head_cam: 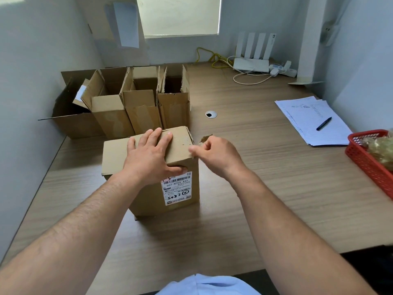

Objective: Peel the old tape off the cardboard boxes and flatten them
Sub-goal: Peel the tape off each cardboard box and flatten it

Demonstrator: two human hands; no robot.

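Observation:
A closed cardboard box (pixel 180 145) with a white shipping label (pixel 177 188) stands upright on the wooden desk (pixel 255 177) in front of me. My left hand (pixel 148 154) lies flat on the box top, fingers spread, thumb on the front face. My right hand (pixel 214 154) is at the box's top right corner and pinches a strip of clear tape (pixel 204 139) whose loose end sticks up. Several opened cardboard boxes (pixel 131 103) stand in a row behind, against the left wall.
A red plastic basket (pixel 365 154) holding crumpled tape sits at the right edge. Papers (pixel 306 116) with a black pen (pixel 323 123) lie at the back right. A white router (pixel 252 64) and cables are at the back. A round cable hole (pixel 211 114) is mid-desk.

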